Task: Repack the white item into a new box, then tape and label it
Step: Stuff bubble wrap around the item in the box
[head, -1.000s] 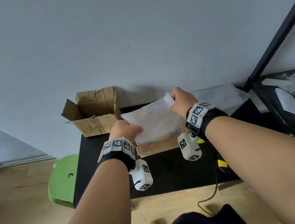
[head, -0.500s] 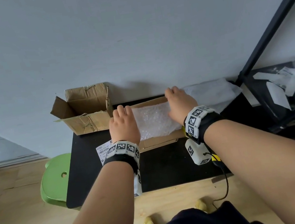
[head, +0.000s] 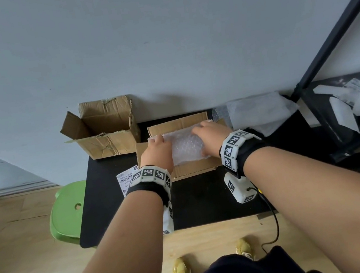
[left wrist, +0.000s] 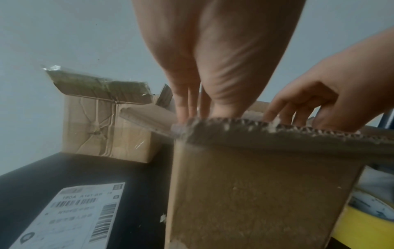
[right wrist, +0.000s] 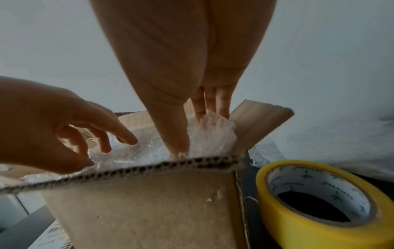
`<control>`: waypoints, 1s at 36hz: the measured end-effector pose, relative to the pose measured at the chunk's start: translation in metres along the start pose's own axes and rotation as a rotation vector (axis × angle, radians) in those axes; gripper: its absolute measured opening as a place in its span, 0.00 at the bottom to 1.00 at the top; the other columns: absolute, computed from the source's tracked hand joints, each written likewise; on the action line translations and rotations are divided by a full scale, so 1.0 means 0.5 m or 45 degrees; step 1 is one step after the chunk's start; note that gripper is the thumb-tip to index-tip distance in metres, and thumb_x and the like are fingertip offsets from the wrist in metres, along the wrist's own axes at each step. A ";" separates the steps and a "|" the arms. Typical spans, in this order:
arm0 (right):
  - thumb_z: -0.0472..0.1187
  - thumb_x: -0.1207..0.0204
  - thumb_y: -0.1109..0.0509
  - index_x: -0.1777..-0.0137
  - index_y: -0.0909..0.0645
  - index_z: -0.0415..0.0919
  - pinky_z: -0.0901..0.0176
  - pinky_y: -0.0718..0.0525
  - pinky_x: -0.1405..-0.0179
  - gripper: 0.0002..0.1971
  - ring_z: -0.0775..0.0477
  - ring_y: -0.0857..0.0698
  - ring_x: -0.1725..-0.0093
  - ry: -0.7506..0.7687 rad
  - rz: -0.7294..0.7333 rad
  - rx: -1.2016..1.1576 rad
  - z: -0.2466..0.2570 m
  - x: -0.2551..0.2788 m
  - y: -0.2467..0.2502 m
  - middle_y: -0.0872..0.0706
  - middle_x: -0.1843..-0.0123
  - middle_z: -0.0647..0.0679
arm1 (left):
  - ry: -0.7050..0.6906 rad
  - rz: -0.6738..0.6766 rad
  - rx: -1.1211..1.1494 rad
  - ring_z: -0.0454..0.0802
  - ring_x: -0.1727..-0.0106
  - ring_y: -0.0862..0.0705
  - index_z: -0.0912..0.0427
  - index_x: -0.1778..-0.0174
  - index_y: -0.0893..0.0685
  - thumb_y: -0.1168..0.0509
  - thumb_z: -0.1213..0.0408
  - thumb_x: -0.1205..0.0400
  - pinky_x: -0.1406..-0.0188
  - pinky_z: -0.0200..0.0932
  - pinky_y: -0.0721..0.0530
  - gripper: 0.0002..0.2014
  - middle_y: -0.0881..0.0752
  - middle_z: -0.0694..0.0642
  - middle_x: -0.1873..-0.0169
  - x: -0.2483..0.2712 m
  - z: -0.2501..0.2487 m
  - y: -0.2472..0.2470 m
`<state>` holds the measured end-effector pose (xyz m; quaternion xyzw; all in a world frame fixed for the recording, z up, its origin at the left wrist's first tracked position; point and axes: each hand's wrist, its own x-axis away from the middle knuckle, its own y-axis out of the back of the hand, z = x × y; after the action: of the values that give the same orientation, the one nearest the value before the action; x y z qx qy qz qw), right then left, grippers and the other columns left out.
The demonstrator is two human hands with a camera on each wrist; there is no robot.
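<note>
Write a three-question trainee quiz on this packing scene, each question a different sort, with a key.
1. True or false: the bubble-wrapped item lies inside the new box under both hands.
2. Multiple choice: the shipping label lies (A) stuck on the new box, (B) flat on the black table left of the new box, (C) inside the old box.
3. Fill in: the yellow tape roll stands beside the new box, on the side of the person's ____ hand.

Key:
1. True; left hand and right hand press on the wrap.
2. B
3. right
</note>
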<state>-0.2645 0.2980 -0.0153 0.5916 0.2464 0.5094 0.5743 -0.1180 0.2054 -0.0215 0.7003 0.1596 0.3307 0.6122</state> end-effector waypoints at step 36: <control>0.34 0.17 0.43 0.31 0.24 0.34 0.45 0.17 0.39 0.16 0.37 0.17 0.37 0.118 0.300 0.333 0.008 -0.101 -0.050 0.17 0.35 0.38 | 0.133 0.599 0.022 0.62 0.25 0.28 0.68 0.21 0.35 0.47 0.71 0.13 0.25 0.58 0.30 0.22 0.28 0.66 0.25 -0.120 -0.031 -0.037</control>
<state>-0.2716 0.2575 -0.0537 0.6619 0.2658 0.5634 0.4169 -0.1687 0.1829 -0.0550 0.7053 0.0261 0.4986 0.5033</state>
